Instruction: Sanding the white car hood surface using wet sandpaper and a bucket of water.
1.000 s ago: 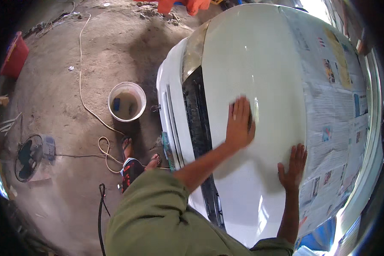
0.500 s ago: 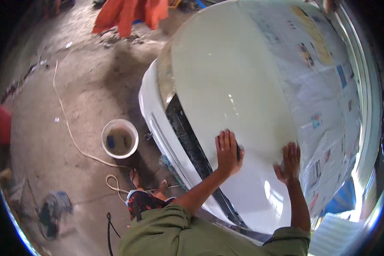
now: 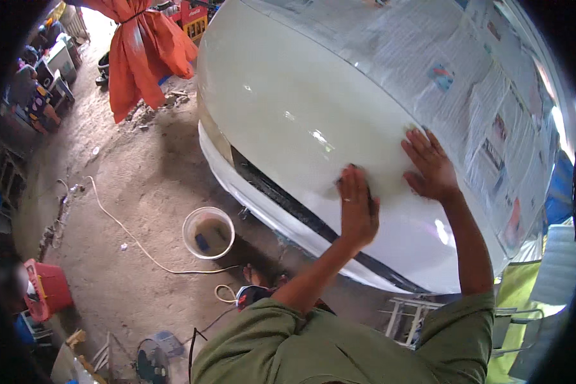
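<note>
A glossy white car hood [image 3: 288, 77] spreads out before me, with wet-looking highlights. My left hand [image 3: 360, 211] presses a small dark pad [image 3: 369, 190] against it; only the pad's edges show around my fingers, so its exact kind cannot be made out. To the right, my right hand [image 3: 432, 168] rests on the hood with fingers outstretched, beside the edge of the covering sheet. That printed paper and clear plastic covering [image 3: 467, 115] lies over the car beyond the hood. Along the hood's front edge runs a dark slot [image 3: 288, 203].
A white bucket [image 3: 230, 221] of murky water, with a blue block [image 3: 202, 242] in it, stands on the dirt floor left of the car. A pale cord [image 3: 131, 233] trails nearby. Orange cloth [image 3: 144, 61] hangs at the far left; a red crate [image 3: 50, 288] stands at left.
The view has shifted, bringing more of the left side into sight. My right hand has moved farther up the hood, its fingers more spread. My left hand still presses the dark pad.
</note>
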Available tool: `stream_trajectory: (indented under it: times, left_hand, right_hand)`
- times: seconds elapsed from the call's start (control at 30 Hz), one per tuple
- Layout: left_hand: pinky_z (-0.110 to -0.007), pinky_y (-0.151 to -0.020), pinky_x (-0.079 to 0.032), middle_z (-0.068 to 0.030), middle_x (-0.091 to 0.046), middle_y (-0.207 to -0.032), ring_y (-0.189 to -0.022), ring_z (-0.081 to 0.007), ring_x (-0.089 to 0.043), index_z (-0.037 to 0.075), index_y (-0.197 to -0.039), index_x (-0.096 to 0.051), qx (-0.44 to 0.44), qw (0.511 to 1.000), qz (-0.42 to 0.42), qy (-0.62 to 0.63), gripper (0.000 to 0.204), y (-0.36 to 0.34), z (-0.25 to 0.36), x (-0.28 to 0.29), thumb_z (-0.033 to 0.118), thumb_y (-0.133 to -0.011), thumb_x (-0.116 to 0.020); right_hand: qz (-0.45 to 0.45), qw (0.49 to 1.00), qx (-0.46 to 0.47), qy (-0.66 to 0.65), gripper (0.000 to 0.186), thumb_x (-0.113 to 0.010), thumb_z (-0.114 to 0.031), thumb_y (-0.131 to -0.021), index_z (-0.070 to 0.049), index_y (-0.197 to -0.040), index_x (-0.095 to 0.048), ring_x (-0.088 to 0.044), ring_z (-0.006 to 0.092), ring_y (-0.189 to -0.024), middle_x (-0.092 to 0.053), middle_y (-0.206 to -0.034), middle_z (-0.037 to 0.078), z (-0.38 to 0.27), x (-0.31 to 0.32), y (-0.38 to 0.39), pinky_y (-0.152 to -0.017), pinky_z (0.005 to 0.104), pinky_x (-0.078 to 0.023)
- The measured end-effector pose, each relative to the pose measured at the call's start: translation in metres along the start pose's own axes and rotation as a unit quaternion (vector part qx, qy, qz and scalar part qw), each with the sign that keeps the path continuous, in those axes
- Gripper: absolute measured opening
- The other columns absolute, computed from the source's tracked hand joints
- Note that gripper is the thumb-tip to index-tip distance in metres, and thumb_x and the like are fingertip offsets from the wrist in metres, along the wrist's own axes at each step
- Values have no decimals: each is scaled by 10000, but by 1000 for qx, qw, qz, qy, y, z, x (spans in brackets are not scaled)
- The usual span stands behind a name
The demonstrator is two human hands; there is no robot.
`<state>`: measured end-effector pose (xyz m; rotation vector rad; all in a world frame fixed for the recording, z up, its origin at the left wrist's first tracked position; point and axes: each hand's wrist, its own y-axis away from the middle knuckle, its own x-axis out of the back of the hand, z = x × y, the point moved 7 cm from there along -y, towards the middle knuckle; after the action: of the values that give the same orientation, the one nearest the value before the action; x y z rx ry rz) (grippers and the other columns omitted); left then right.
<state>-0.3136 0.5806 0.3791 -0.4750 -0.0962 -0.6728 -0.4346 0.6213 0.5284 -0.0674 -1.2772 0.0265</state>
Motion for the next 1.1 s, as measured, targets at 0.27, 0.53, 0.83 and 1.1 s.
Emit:
stream_trajectory:
  times: [0.27,0.53,0.83,1.1]
  left_hand:
    - [-247,-773,-488,-23,-667,-948,-837,-89,-604,-34,-1137,-652,390,812,-84,425,386,70,-7,101,310,-971,-592]
    - [-269,-692,-494,-33,-673,-834,-755,-95,-617,-20,-997,-685,474,804,-121,338,347,184,-99,160,318,-941,-629]
    - [-264,-542,-456,-21,-608,-677,-584,-111,-571,-6,-866,-661,637,712,-166,245,503,287,-348,209,486,-941,-585]
    - [-479,-880,-496,-175,-654,-1137,-1070,-361,-620,72,-1092,-661,417,675,-478,-377,375,365,-591,335,371,-871,-613]
  right_hand:
    - [186,778,-139,-583,566,-640,-314,-853,27,-1297,-556,-430,295,-1343,-536,-1373,177,-61,-55,35,-1134,440,-279]
    - [-115,318,-150,-929,788,-635,-352,-783,85,-1400,-413,-470,269,-1305,-446,-1442,198,-305,-144,41,-1099,376,-354]
    - [-148,197,-408,-879,500,-422,-78,-906,-35,-1401,-472,-573,211,-1141,-537,-1315,148,-421,-266,49,-1004,321,-451]
    - [-140,404,-593,-682,511,-448,-22,-883,-24,-1393,-477,-509,238,-1250,-504,-1371,152,-512,-329,44,-1048,326,-402]
